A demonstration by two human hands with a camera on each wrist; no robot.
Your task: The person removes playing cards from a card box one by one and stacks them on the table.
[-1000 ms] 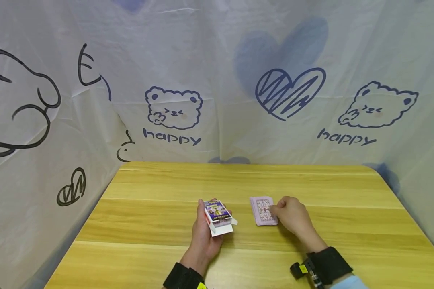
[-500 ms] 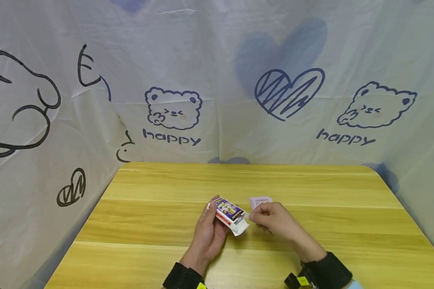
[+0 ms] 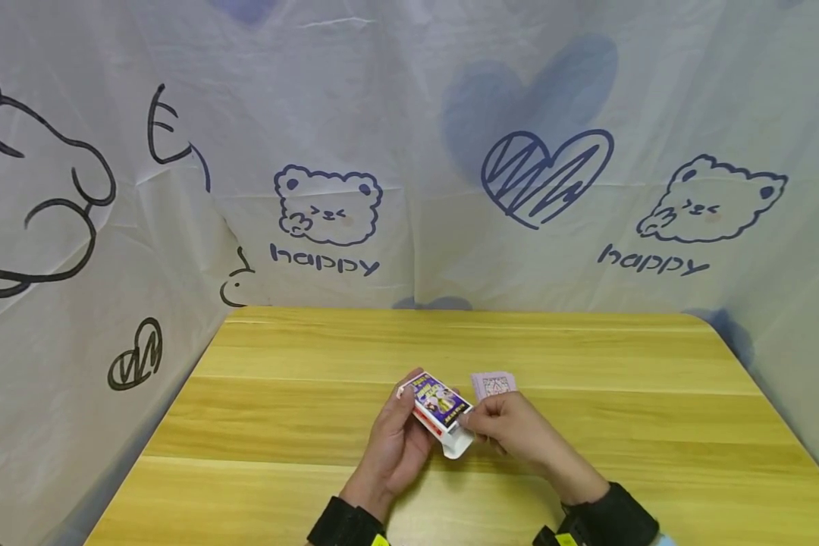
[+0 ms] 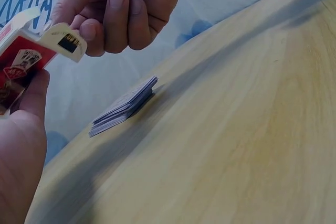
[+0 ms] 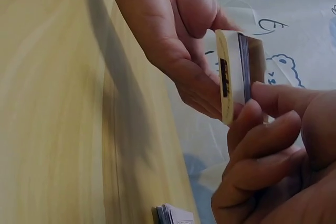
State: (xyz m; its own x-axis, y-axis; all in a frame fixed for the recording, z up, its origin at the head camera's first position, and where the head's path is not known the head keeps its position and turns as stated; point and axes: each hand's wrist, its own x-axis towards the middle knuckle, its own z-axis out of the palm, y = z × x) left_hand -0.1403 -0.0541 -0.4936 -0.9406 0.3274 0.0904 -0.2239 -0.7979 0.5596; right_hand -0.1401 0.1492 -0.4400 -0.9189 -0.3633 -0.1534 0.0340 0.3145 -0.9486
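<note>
My left hand (image 3: 397,447) grips a small purple and white playing-card box (image 3: 440,400), tilted above the table. Its open end faces right, with a white flap (image 3: 457,444) hanging from it. At that opening, my right hand (image 3: 519,432) pinches the edge of the playing cards (image 5: 244,66) inside, thumb and forefinger at the mouth. A loose stack of playing cards (image 3: 494,384) lies on the table just behind the right hand, partly hidden by it. From the left wrist, that stack (image 4: 123,108) shows slightly uneven edges.
The wooden table (image 3: 280,394) spreads beneath both hands. White cloth (image 3: 437,250) printed with bears and hearts hangs behind it and along its sides. Each wrist wears a black strap (image 3: 610,516) with a camera.
My right hand has left the stack on the table and moved left to the box's mouth. The left hand has turned the box and brought it slightly right.
</note>
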